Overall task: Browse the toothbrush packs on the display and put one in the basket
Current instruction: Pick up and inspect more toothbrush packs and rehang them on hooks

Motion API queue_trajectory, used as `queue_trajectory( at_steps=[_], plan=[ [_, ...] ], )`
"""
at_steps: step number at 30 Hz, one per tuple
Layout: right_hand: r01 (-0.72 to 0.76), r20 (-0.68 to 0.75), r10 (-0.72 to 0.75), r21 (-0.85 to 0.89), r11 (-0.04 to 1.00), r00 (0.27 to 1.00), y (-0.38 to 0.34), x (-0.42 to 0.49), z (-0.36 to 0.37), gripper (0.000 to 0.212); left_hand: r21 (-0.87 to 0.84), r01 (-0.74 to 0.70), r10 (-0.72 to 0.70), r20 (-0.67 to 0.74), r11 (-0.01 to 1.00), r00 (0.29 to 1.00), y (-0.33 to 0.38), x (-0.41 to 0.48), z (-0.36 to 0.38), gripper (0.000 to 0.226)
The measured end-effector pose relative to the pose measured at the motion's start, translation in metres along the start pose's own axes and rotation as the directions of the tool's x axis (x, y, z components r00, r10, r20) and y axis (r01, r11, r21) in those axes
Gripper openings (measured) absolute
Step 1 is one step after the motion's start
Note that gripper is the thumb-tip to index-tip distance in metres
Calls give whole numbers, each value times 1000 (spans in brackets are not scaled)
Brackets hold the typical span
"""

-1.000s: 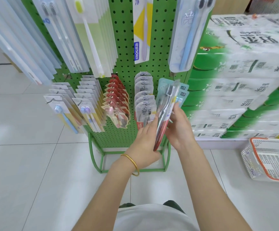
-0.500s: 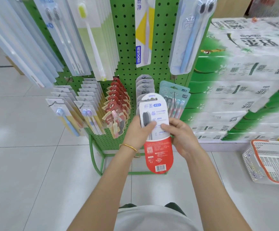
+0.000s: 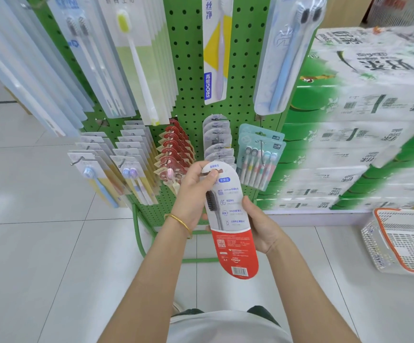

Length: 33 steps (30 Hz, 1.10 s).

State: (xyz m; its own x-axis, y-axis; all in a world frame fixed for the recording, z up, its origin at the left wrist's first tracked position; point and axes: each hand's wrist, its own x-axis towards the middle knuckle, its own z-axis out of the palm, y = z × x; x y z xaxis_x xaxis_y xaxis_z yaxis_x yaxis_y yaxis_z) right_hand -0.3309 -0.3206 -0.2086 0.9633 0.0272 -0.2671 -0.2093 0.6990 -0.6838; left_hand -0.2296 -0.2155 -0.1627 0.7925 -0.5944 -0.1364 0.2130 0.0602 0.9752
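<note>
Here's the toothbrush pack [image 3: 228,219], off the hooks and held upright in front of the green display [image 3: 188,58], printed back toward us. The left hand [image 3: 193,194] pinches its top by the hang hole, fingers curled. The right hand [image 3: 262,224] wraps its right edge at mid-height. Picking looks about done. The basket [image 3: 374,243] sits on the floor, well off to the right, and the pack isn't in it yet.

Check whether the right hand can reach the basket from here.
Likely yes: nothing lies between the right hand and the basket, open-topped on the floor to the right. The left hand also grips the toothbrush pack.
</note>
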Motion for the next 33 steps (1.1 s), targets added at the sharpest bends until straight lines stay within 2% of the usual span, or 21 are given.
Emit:
queue_trajectory(
  at_steps=[5,7,10,12,15,19,21,26,33],
  plan=[
    [-4,-66,2,-19,1000,998,3,6,-1,92,153,-32,37,-36,988,999,-1,8,-6,14],
    [61,-139,-69,-59,996,988,2,9,-7,94,201,-29,55,-126,979,991,0,15,-9,19],
    [169,-232,-222,-228,959,947,-1,16,-15,88,205,-13,56,-205,979,977,1,20,-16,19],
    [165,-328,-292,-365,916,898,0,22,-16,80,212,-4,49,-208,977,977,0,22,-19,19],
    [24,-470,-397,-621,783,789,6,37,-13,78,227,5,39,-189,974,981,-1,24,-20,20],
    [-59,-549,-588,-759,649,594,16,63,-13,91,228,6,33,-168,974,985,-2,26,-21,21],
    [-103,-540,-652,-805,584,532,20,75,-15,96,214,2,36,-173,977,984,-2,28,-22,20],
    [-173,-525,-710,-843,509,470,33,89,-10,100,220,5,36,-180,976,983,0,32,-27,22],
    [-171,-523,-770,-851,496,367,36,105,-9,101,242,-16,54,-154,970,987,5,39,-30,25]
  ],
)
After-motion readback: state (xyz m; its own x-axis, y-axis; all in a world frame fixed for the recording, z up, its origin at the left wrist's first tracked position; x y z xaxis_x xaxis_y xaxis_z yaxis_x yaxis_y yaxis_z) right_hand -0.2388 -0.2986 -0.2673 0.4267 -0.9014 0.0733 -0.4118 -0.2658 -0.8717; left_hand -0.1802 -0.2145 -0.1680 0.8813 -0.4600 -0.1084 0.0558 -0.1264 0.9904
